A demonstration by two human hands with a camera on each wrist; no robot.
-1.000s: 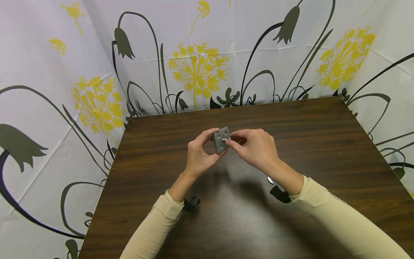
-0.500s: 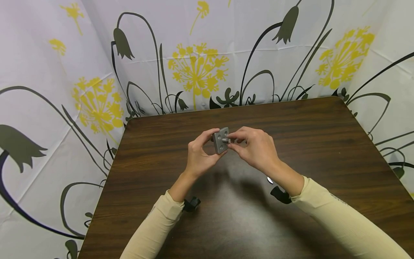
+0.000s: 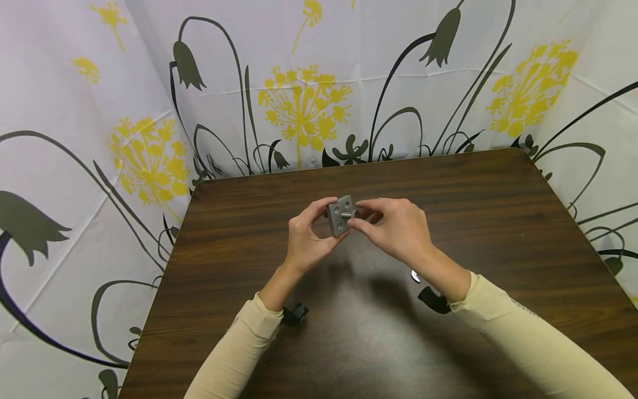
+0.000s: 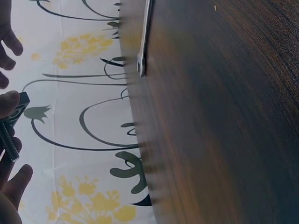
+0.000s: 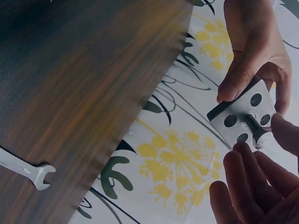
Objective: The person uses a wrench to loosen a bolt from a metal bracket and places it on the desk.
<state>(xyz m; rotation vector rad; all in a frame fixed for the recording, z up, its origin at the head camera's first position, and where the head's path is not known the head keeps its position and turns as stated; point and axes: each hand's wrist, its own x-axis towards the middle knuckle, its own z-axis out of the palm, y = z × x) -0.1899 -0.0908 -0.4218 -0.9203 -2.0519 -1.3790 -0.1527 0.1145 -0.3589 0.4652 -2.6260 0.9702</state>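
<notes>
Up over the table, my left hand (image 3: 311, 235) grips a small grey metal block (image 3: 337, 220) by its edges, fingers on top and thumb below. Round holes surround a bolt (image 3: 347, 215) that stands out from the block's middle. In the right wrist view the bolt head (image 5: 262, 139) sits a short way off the block's face. The thumb and fingertips of my right hand (image 3: 399, 227) close around that head from either side. A threaded bolt end (image 4: 8, 142) sticks out beside the block in the left wrist view.
A silver wrench lies on the dark wood table (image 3: 239, 233); its open-ended jaw (image 5: 42, 176) shows in the right wrist view, its ring end (image 4: 141, 67) in the left wrist view. A flower-print curtain (image 3: 309, 50) hangs behind the table.
The right fingers shift around the bolt head: the index finger goes forward over it, then back behind it, while the thumb moves slightly. The left hand and block stay nearly still.
</notes>
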